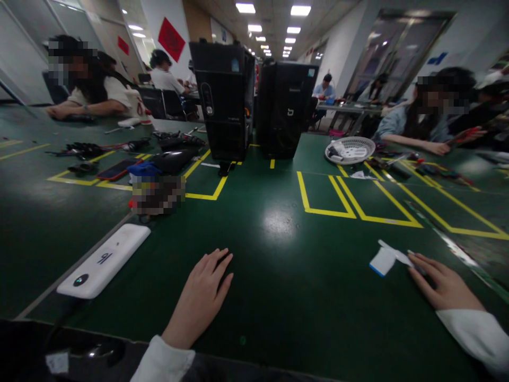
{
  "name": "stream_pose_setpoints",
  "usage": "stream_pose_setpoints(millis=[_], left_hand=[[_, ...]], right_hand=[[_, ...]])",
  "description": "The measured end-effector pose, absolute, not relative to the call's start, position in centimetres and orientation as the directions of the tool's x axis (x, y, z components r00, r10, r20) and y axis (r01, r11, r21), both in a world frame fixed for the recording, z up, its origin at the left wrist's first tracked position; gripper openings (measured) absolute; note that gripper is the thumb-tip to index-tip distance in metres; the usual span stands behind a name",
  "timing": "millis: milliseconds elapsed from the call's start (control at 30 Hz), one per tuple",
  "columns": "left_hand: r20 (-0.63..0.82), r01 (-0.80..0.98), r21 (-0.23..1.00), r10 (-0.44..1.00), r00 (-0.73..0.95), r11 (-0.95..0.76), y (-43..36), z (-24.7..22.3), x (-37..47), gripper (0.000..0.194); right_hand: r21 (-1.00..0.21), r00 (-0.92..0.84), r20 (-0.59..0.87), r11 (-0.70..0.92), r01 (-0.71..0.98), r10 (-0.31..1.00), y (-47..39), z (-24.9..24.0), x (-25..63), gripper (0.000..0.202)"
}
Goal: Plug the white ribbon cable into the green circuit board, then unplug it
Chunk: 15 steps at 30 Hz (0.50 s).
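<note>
My left hand (203, 294) lies palm down on the green tabletop (294, 297), fingers stretched out and holding nothing. To its left is a white power bank (105, 260) with dark markings and a round dark spot. At the right, the fingertips of my right hand (441, 281) are closed on the narrow end of a thin white strip (385, 260). The strip is folded, and its wide end, edged in blue, rests on or just above the table. My right palm and part of the fingers are hidden from above.
Two black computer towers (222, 101) stand at the back centre. Cables, a phone (119, 170) and a blue item lie back left. A white basket (350, 150) holds small parts; tools and wires lie beside it. Yellow tape marks the table. Other people sit left and right.
</note>
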<state>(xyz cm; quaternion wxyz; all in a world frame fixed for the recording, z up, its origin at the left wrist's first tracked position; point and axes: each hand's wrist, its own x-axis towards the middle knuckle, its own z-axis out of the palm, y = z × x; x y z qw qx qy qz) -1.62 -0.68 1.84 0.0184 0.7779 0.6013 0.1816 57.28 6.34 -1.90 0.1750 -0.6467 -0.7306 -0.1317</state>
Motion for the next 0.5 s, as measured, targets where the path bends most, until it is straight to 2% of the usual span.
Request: stream_pose_setpoints(millis=[133, 233, 333, 500], left_hand=[[0.301, 0.916, 0.267, 0.929, 0.215, -0.299, 0.6, 5.0, -4.8, 0.042], [0.414, 0.969, 0.190, 0.908, 0.070, -0.161, 3.4, 8.9, -9.5, 0.043], [0.419, 0.988, 0.150, 0.903, -0.093, 0.032, 6.8, 11.8, -14.1, 0.044], [0.358, 0.986, 0.139, 0.924, -0.137, 0.093, 10.5, 12.1, -17.3, 0.044]], right_hand=[[-0.089, -0.269, 0.409, 0.332, 0.939, 0.872, 7.8, -1.7, 51.9, 0.053], [-0.105, -0.357, 0.440, 0.442, 0.891, 0.824, 8.6, -1.5, 47.5, 0.049], [-0.115, -0.429, 0.449, 0.527, 0.842, 0.784, 8.9, -1.3, 43.7, 0.046], [-0.142, -0.514, 0.434, 0.620, 0.771, 0.739, 8.7, -1.0, 39.3, 0.044]])
